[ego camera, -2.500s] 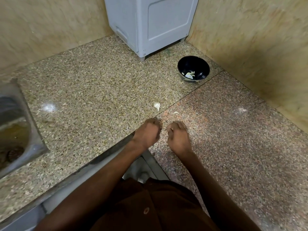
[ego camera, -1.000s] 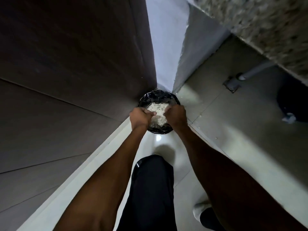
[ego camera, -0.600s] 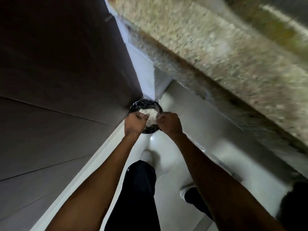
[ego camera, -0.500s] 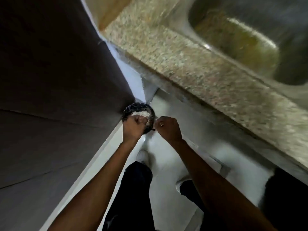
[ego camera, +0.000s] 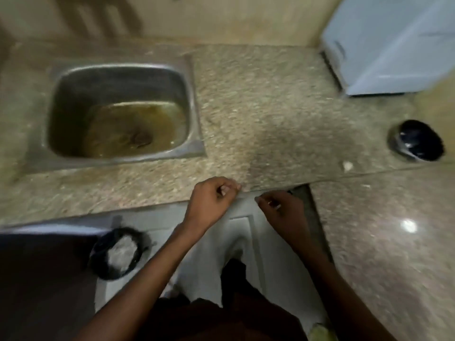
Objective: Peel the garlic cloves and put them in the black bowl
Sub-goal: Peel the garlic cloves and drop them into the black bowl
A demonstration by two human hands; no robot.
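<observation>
Whole view is smeared w/ motion blur, so fine detail is soft.

Left hand (ego camera: 213, 196) hangs at the front edge of the desk (ego camera: 266, 114), fingers curled into a loose fist; can't tell if anything small sits inside it. Right hand (ego camera: 283, 207) is just beside it, a bit lower and off the desk edge, over the white cabinet front (ego camera: 242, 232). Its fingers are curled too, thumb and forefinger drawn together toward the left hand, but whether they pinch something I can't tell. The two hands are near each other, not touching.

Black bowl (ego camera: 417, 140) stands far right on the speckled granite desk, well apart from both hands; a few pale glints inside, contents unclear. One garlic clove (ego camera: 347, 165), whitish, lies on the desk near the bowl, between bowl and hands, closer to the bowl. A smaller pale scrap (ego camera: 366, 186) lies on the reddish granite slab (ego camera: 384, 242) that joins at the right.

Steel sink (ego camera: 194, 112) is set in the desk at left, brownish murky water in its basin. A pale blue-grey appliance (ego camera: 386, 43) stands in the back right corner against the beige wall.

Down on the floor, left of the person's left forearm, a bin lined w/ a black bag (ego camera: 98, 262) holds a heap of pale papery peels (ego camera: 121, 253). Dark brown shirt shows at bottom centre.
</observation>
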